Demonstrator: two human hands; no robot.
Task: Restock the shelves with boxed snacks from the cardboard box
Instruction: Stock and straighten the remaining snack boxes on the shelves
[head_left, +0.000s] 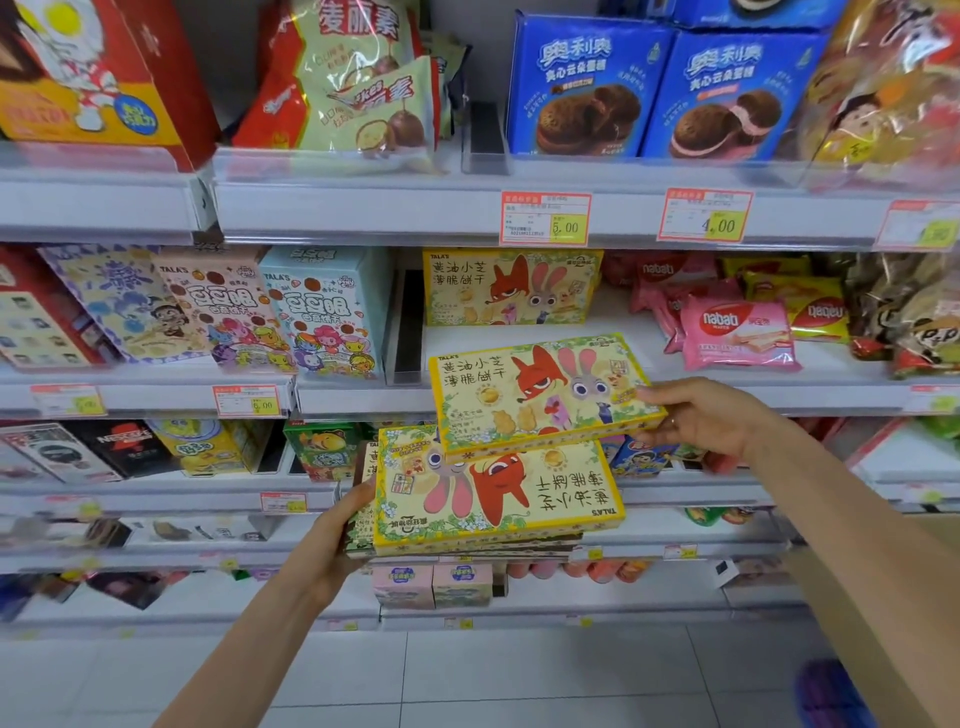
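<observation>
Left hand (337, 535) curls round a stack of yellow TALA'S biscuit boxes (498, 499), print upside down, below the middle shelf (363, 400). Right hand (701, 415) pinches another TALA'S box (540, 395) by its right end, tilted at that shelf's front edge. A matching box (511, 286) stands further back, beside pink nabati packs (737, 332).

Three yellow biscuit boxes (540, 395) show their faces: one standing on the shelf (623, 335), one in the right hand (701, 421), one topping a stack (493, 493) in the left hand (332, 540). The stack's full count is hidden. Two blue cookie boxes (587, 88) stand side by side, and there are two pony biscuit boxes (223, 306).
</observation>
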